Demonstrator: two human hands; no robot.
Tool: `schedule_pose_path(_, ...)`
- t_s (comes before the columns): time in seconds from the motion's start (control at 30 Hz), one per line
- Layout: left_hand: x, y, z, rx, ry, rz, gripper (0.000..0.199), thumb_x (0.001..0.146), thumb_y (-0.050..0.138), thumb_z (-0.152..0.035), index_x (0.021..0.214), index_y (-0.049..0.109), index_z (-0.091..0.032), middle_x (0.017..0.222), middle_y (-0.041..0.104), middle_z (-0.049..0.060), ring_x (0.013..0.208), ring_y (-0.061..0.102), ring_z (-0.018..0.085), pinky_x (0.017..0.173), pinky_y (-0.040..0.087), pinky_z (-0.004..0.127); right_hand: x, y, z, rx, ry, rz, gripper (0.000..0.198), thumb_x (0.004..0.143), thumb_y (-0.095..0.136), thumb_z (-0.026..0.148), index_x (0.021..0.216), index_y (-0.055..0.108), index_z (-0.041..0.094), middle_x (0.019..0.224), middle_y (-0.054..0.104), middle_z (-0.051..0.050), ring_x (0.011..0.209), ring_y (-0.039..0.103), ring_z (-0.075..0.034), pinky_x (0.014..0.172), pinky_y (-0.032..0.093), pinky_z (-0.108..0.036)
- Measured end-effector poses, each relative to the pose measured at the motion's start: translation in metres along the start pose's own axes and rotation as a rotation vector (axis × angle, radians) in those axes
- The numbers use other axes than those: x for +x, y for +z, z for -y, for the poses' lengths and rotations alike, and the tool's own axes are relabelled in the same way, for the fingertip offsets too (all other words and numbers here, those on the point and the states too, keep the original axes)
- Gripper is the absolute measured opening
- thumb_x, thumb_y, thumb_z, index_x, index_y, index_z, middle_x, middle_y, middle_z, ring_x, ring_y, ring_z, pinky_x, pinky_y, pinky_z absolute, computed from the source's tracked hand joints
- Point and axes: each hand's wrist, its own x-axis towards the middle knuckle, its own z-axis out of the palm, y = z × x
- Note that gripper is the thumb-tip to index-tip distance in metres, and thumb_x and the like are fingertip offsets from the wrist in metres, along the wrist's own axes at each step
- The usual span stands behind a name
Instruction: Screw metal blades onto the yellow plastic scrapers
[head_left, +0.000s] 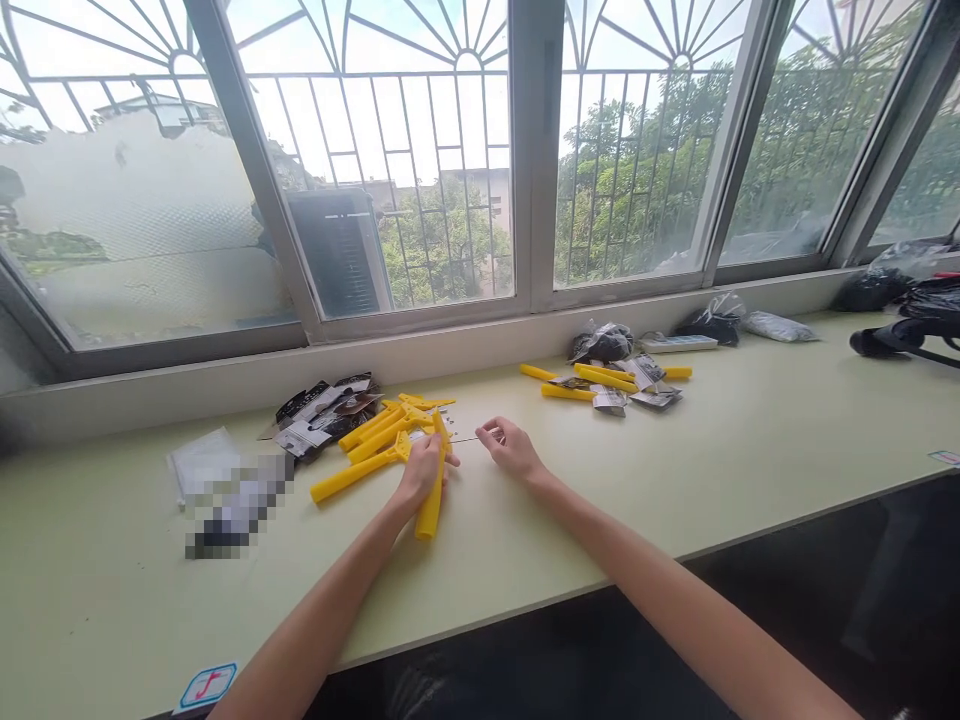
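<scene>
My left hand (422, 467) is closed around a yellow plastic handle (430, 512), which is held upright with its thick tube end toward me. From my right hand (511, 448), fingers pinched, a thin metal rod (466, 440) reaches left to the upper part of that handle. What kind of tool the rod is, I cannot make out, and its grip end is hidden by the fingers. Just left of the left hand lie several similar yellow handles (360, 474) with flat, bracket-like heads. A few tiny metal pieces (450, 408) sit behind the held handle.
Dark packaged items (322, 415) are piled at the left, near a clear plastic bag (204, 462) and a blurred-out patch. More yellow tubes (600, 377) and small packets (609, 402) lie back right. A power strip (679, 343) and black bags stand by the window. The table's front edge (480, 618) runs below my forearms.
</scene>
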Motion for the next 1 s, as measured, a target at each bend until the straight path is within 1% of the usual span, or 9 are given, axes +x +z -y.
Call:
schedule_pose_path(0.07, -0.0006, -0.0002, -0.0002, 0.019, 0.007, 0.0, 0.026, 0.101, 0.038, -0.042, 0.096, 0.046, -0.018, 0.079, 0.068, 0.006, 0.037, 0.045, 0.007, 0.036, 0.04, 0.021, 0.0001, -0.0007, -0.0014, -0.091, 0.045, 0.007, 0.031, 0.095, 0.049, 0.046, 0.079, 0.059, 0.022, 0.078, 0.069, -0.006, 0.069, 0.061, -0.019, 0.064, 0.041, -0.029)
schedule_pose_path(0.17, -0.0016, -0.0004, -0.0008, 0.04, 0.007, 0.007, 0.026, 0.1, 0.039, -0.043, 0.096, 0.047, -0.019, 0.08, 0.068, 0.006, 0.038, 0.045, 0.007, 0.037, 0.04, 0.02, -0.0007, -0.0012, -0.0024, -0.108, 0.011, 0.006, 0.034, 0.096, 0.046, 0.041, 0.07, 0.056, 0.022, 0.075, 0.068, -0.005, 0.066, 0.059, -0.018, 0.063, 0.039, -0.029)
schedule_pose_path(0.33, -0.0018, 0.0, -0.0015, 0.042, -0.011, 0.002, 0.023, 0.101, 0.038, -0.042, 0.097, 0.044, -0.021, 0.078, 0.066, 0.003, 0.038, 0.046, 0.008, 0.038, 0.04, 0.021, -0.0001, -0.0011, -0.0022, 0.001, -0.039, -0.01, 0.017, 0.092, 0.05, 0.035, 0.092, 0.061, 0.022, 0.093, 0.071, -0.005, 0.081, 0.064, -0.02, 0.069, 0.044, -0.028)
schedule_pose_path(0.47, -0.0021, 0.0003, -0.0023, 0.052, -0.007, 0.009, 0.021, 0.101, 0.038, -0.041, 0.097, 0.042, -0.021, 0.075, 0.065, 0.002, 0.039, 0.046, 0.008, 0.039, 0.04, 0.021, 0.0015, -0.0013, -0.0061, -0.139, 0.068, -0.012, 0.03, 0.098, 0.043, 0.041, 0.083, 0.06, 0.022, 0.087, 0.072, -0.008, 0.078, 0.063, -0.021, 0.067, 0.041, -0.03)
schedule_pose_path(0.57, -0.0026, 0.0007, -0.003, 0.064, -0.002, 0.009, 0.02, 0.101, 0.039, -0.041, 0.097, 0.042, -0.022, 0.075, 0.064, 0.002, 0.039, 0.046, 0.008, 0.039, 0.04, 0.021, 0.0015, -0.0006, -0.0075, -0.083, 0.009, -0.004, 0.025, 0.096, 0.044, 0.036, 0.082, 0.059, 0.022, 0.087, 0.072, -0.007, 0.074, 0.062, -0.02, 0.066, 0.041, -0.029)
schedule_pose_path(0.7, -0.0027, 0.0011, -0.0036, 0.074, -0.003, 0.009, 0.021, 0.101, 0.039, -0.042, 0.097, 0.042, -0.022, 0.074, 0.063, 0.0, 0.039, 0.046, 0.008, 0.04, 0.04, 0.02, 0.0009, 0.0005, -0.0055, -0.026, -0.039, -0.029, 0.016, 0.091, 0.048, 0.03, 0.097, 0.06, 0.022, 0.098, 0.071, -0.006, 0.081, 0.064, -0.019, 0.07, 0.045, -0.028)
schedule_pose_path(0.77, -0.0028, 0.0012, -0.0038, 0.082, 0.007, 0.013, 0.02, 0.101, 0.038, -0.041, 0.097, 0.042, -0.022, 0.073, 0.063, 0.0, 0.039, 0.047, 0.008, 0.039, 0.04, 0.02, 0.0003, 0.0001, -0.0045, -0.088, 0.012, -0.024, 0.017, 0.093, 0.048, 0.034, 0.095, 0.06, 0.022, 0.092, 0.071, -0.006, 0.079, 0.063, -0.02, 0.069, 0.043, -0.029)
schedule_pose_path(0.87, -0.0028, 0.0013, -0.0038, 0.097, 0.03, 0.018, 0.019, 0.102, 0.036, -0.039, 0.097, 0.042, -0.022, 0.071, 0.062, 0.001, 0.038, 0.046, 0.009, 0.039, 0.04, 0.021, -0.0007, -0.0007, -0.0044, -0.169, 0.055, -0.002, 0.029, 0.096, 0.046, 0.042, 0.079, 0.058, 0.022, 0.072, 0.067, -0.004, 0.066, 0.058, -0.019, 0.064, 0.039, -0.03)
schedule_pose_path(1.0, -0.0014, 0.0008, -0.0012, 0.105, 0.033, 0.018, 0.021, 0.101, 0.038, -0.042, 0.098, 0.042, -0.022, 0.068, 0.061, 0.0, 0.038, 0.046, 0.009, 0.039, 0.04, 0.021, -0.001, 0.0018, -0.0062, -0.057, -0.107, -0.011, 0.021, 0.093, 0.05, 0.035, 0.08, 0.059, 0.022, 0.077, 0.067, -0.003, 0.068, 0.059, -0.018, 0.065, 0.042, -0.029)
